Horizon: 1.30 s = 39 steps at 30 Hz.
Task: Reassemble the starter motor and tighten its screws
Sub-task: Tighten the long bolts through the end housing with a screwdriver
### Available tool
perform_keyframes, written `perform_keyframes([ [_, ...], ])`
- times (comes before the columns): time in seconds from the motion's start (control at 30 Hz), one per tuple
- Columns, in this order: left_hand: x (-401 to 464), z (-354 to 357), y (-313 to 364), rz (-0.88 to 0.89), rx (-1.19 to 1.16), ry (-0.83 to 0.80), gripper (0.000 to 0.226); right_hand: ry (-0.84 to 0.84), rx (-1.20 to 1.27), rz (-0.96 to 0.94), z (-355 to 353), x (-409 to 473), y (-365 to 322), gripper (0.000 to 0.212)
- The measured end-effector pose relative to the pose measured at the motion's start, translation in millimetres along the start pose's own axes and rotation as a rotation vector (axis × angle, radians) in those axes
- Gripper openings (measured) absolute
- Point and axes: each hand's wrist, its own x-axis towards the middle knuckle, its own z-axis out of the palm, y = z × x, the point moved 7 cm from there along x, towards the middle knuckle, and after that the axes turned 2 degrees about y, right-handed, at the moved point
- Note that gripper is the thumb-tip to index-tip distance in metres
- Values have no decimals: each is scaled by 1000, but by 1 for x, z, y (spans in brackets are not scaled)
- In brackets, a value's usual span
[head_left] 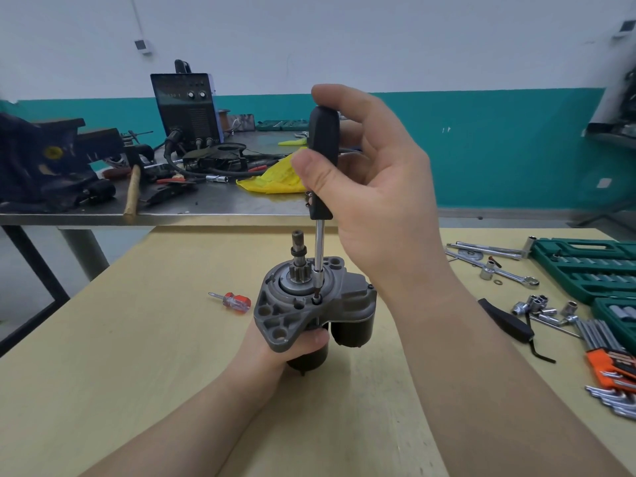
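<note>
Grey-nosed black starter motor (pixel 309 304) upright on wooden table, pinion shaft up, screw (pixel 316 299) seated in flange

Left hand (pixel 303 342): fingers largely hidden behind the starter motor (pixel 309 304); only one fingertip is seen at its black body. Screw head: covered by the screwdriver (pixel 320 187) tip. Green socket case (pixel 585 270): cut off by the right edge. Hex keys (pixel 609 366): partly cropped. Objects at the upper right: blurred beyond identification.
</note>
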Motion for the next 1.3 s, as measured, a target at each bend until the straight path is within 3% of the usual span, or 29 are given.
perform_keyframes([
  [0.1,1,-1,-2,-1,-50,-2,72,-2,50,22,-1,-1,4,29],
  [0.27,1,2,-15,-56,-25,-31,103,-4,77,29,-2,-2,2,36],
  [0.37,1,1,-15,-40,36,-30,85,13,24,1,-2,0,0,44],
  [0.53,2,-5,-8,5,18,5,98,23,44,23,-2,0,2,30],
  [0.63,1,-2,-15,-35,4,-18,82,15,147,74,-2,-2,3,28],
  [0.67,2,-1,-19,-39,-4,-24,84,12,148,75,-2,-2,3,29],
  [0.77,1,-3,-28,-66,-78,-17,125,21,77,32,-2,-2,0,28],
  [1.0,2,-1,-14,-41,83,-25,74,43,112,42,-4,-1,2,22],
  [1.13,-11,0,-12,-71,69,-76,65,31,100,44,-3,-2,1,29],
  [1.2,-12,2,-9,-88,64,-90,69,37,31,4,-3,-2,-1,33],
  [1.3,-7,-1,-8,-105,23,-22,94,30,9,-6,-2,-1,1,33],
])
